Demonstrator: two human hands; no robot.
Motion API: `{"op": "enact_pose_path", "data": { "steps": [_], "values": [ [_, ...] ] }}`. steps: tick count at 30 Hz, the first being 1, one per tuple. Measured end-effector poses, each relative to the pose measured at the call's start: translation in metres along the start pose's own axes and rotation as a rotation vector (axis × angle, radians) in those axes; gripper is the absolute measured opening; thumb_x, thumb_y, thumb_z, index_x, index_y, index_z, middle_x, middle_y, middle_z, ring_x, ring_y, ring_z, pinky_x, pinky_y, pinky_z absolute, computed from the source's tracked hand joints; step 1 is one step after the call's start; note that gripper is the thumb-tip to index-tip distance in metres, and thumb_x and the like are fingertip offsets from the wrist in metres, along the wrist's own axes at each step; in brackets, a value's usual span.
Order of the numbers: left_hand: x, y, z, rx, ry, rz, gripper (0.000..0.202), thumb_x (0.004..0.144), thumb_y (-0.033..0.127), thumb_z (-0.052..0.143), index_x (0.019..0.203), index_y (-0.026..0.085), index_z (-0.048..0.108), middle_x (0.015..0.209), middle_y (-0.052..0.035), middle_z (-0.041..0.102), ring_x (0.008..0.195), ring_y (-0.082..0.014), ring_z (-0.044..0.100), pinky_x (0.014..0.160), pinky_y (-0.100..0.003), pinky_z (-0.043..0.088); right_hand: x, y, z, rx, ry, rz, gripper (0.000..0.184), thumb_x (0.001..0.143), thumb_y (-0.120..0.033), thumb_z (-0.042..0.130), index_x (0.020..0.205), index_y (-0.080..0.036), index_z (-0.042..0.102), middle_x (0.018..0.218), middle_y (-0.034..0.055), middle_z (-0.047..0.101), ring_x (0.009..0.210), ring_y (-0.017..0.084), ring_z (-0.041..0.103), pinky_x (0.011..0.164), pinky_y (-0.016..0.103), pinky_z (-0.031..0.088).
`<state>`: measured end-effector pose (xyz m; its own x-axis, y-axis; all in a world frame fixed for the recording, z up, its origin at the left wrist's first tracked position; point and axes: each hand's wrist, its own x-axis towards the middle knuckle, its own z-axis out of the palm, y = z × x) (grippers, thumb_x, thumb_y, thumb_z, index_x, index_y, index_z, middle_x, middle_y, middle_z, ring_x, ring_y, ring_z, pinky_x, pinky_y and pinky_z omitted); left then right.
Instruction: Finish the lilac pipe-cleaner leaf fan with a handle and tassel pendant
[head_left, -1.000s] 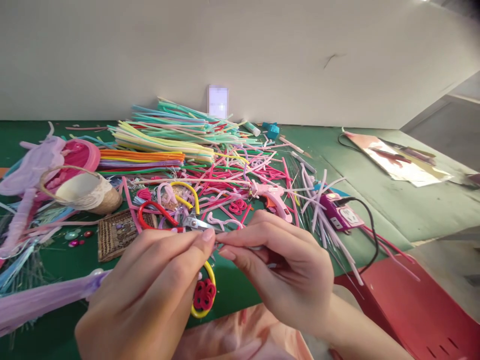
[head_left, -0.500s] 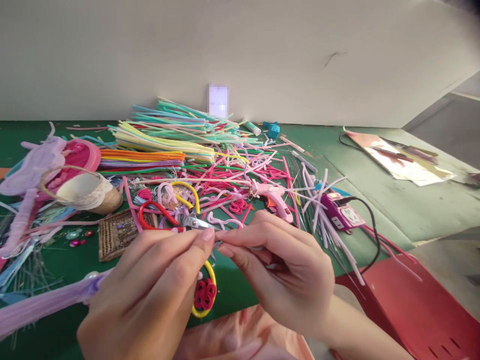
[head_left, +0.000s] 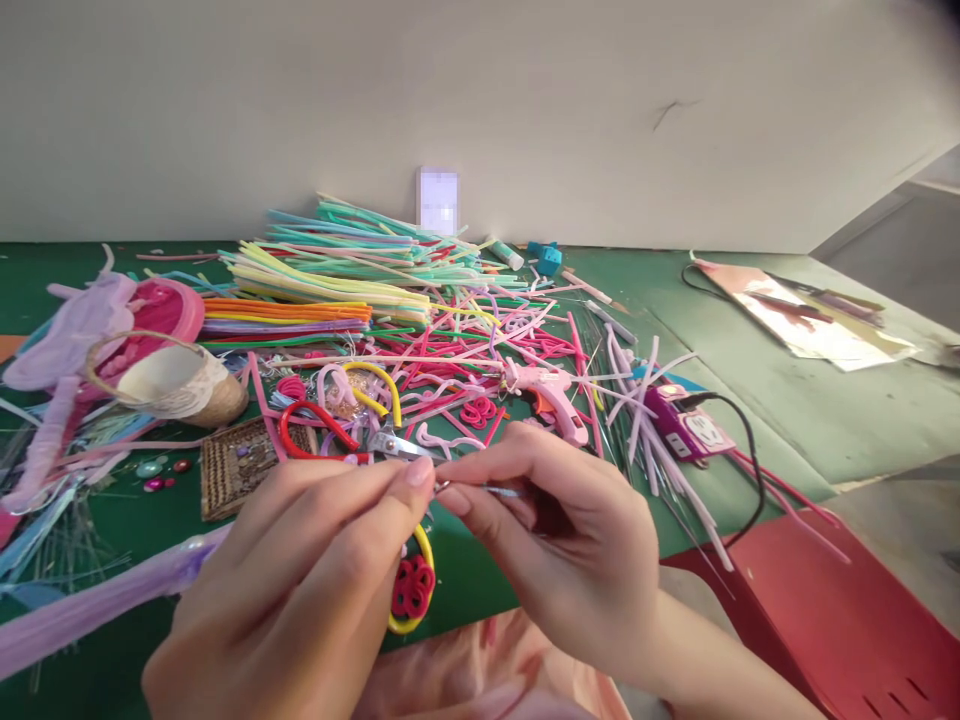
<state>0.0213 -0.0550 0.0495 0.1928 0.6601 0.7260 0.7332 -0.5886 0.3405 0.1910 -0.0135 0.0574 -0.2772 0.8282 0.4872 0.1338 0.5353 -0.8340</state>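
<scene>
My left hand point(head_left: 300, 590) and my right hand point(head_left: 559, 535) meet fingertip to fingertip above the green table point(head_left: 750, 400). Both pinch a thin silvery wire point(head_left: 487, 490) that runs between them; its left end is hidden under my left thumb. A long lilac fuzzy stem point(head_left: 97, 600) trails left from under my left hand. Just beyond my fingers lie scissors point(head_left: 352, 430) with red and yellow handles. Below my hands sits a yellow ring holding red coils point(head_left: 411, 590).
A heap of coloured pipe cleaners point(head_left: 337, 280) fills the table's middle. A pink glue gun point(head_left: 547, 390), a purple power strip point(head_left: 686, 425) with black cable, a woven basket point(head_left: 176, 385) and a woven mat point(head_left: 240, 465) lie around. A red bin point(head_left: 840, 620) stands at the right.
My hands have barely shifted; the right fingers have turned slightly on the wire. The view has drifted a little.
</scene>
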Motion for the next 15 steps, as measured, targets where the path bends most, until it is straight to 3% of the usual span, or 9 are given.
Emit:
{"op": "enact_pose_path", "data": {
  "steps": [2, 8, 15],
  "values": [
    [-0.0015, -0.0012, -0.0004, 0.004, -0.011, -0.006, 0.040, 0.083, -0.004, 0.059, 0.115, 0.020, 0.066, 0.104, -0.0015, 0.070, 0.098, -0.0161, 0.063, 0.088, -0.032, 0.051, 0.0004, 0.0006, -0.0010, 0.084, -0.056, 0.092, 0.001, 0.088, -0.016, 0.067, 0.088, -0.017, 0.067, 0.069, -0.0019, 0.061, 0.056, 0.007, 0.048, 0.048, 0.020, 0.039],
    [-0.0003, 0.0025, 0.0020, -0.001, 0.023, -0.090, 0.037, 0.086, 0.002, 0.059, 0.111, 0.028, 0.066, 0.098, 0.0034, 0.072, 0.093, -0.0139, 0.065, 0.087, -0.030, 0.051, 0.0028, -0.0014, -0.0079, 0.301, -0.183, 0.342, 0.014, 0.093, -0.029, 0.062, 0.084, -0.020, 0.059, 0.071, -0.0021, 0.057, 0.062, 0.009, 0.049, 0.053, 0.022, 0.040],
    [0.0053, 0.0080, 0.0078, 0.124, 0.019, -0.166, 0.018, 0.093, 0.018, 0.057, 0.100, 0.032, 0.065, 0.087, 0.0094, 0.074, 0.088, -0.0104, 0.068, 0.083, -0.025, 0.053, 0.0044, -0.0038, -0.0063, 0.241, -0.144, 0.372, 0.034, 0.098, -0.039, 0.052, 0.071, -0.019, 0.050, 0.062, -0.0044, 0.044, 0.056, 0.008, 0.037, 0.048, 0.021, 0.030]
  ]
}}
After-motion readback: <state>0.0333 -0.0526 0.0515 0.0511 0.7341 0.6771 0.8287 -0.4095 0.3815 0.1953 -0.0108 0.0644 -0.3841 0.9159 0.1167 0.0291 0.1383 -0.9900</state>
